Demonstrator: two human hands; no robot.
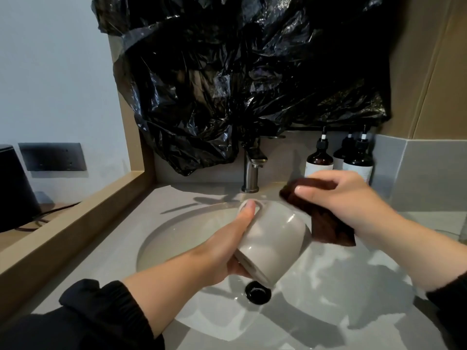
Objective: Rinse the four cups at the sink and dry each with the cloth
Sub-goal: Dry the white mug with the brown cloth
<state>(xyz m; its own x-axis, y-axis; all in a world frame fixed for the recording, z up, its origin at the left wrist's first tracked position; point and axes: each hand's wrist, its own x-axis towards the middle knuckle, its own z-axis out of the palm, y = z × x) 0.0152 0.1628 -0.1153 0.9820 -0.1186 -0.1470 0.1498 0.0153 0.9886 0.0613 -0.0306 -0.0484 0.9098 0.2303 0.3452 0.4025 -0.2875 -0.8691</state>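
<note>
While our left hand (pixel 227 251) grips the grey mug (pixel 275 238) around its body, thumb stretched along its side, the mug hangs tilted, mouth downward, over the sink (pixel 177 238) above the drain (pixel 257 292). Our right hand (pixel 346 198) pinches a dark brown cloth (pixel 326 223) just beside the mug's base. Behind stand the faucet (pixel 251 170) and pump bottles (pixel 319 160).
</note>
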